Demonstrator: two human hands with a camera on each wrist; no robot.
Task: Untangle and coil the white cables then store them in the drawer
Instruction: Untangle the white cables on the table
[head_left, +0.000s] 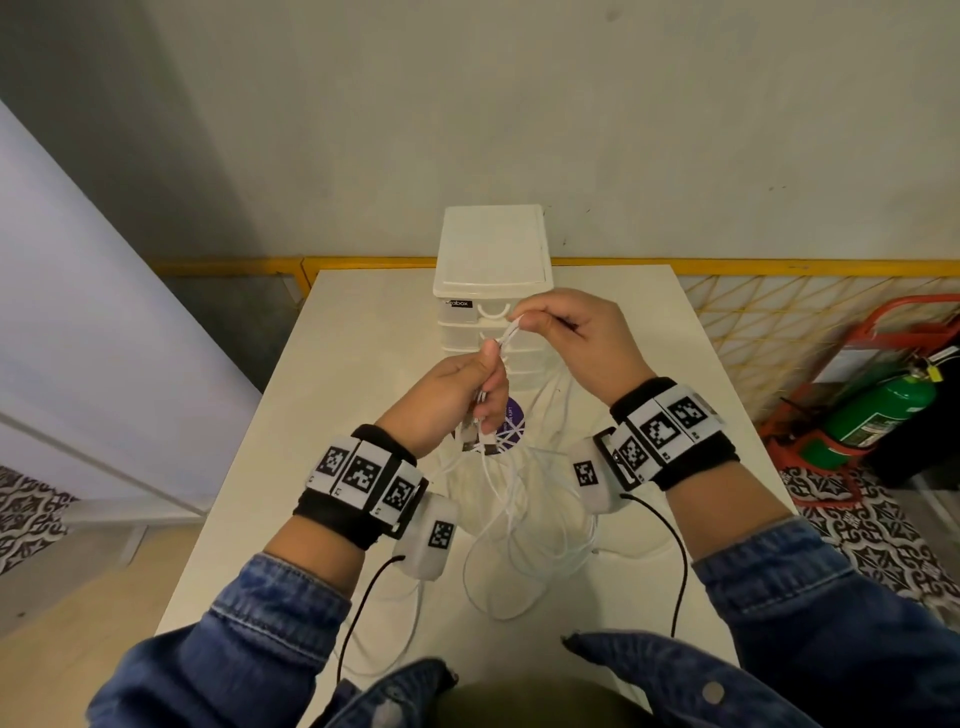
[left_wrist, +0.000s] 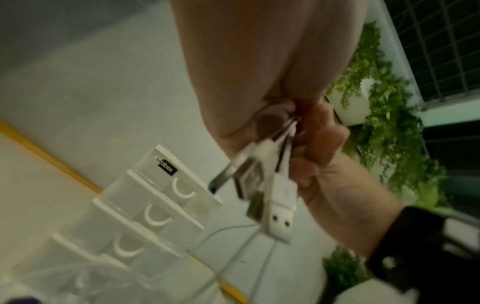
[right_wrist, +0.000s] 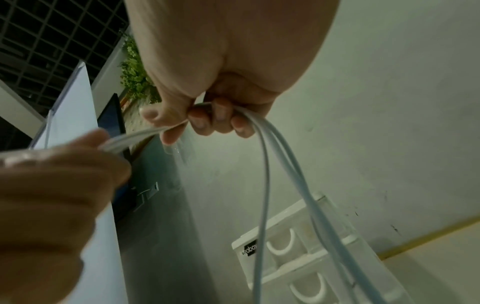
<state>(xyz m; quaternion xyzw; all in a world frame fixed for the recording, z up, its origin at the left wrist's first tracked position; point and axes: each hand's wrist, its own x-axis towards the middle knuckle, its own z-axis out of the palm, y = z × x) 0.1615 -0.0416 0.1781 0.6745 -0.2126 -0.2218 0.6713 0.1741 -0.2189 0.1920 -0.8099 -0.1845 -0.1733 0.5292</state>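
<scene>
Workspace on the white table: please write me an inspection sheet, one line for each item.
Surface: white table, loose cable loops lying on it.
Job's things: white cables, partly lifted; drawer unit at the far edge, drawers closed.
Clutter: purple round sticker under the cables.
Grippers: left hand grips the plug ends; right hand pinches the strands further along.
Cables: black wrist-camera leads hang over the table.
Surroundings: green fire extinguisher in a red stand on the floor to the right; yellow mesh fence.
</scene>
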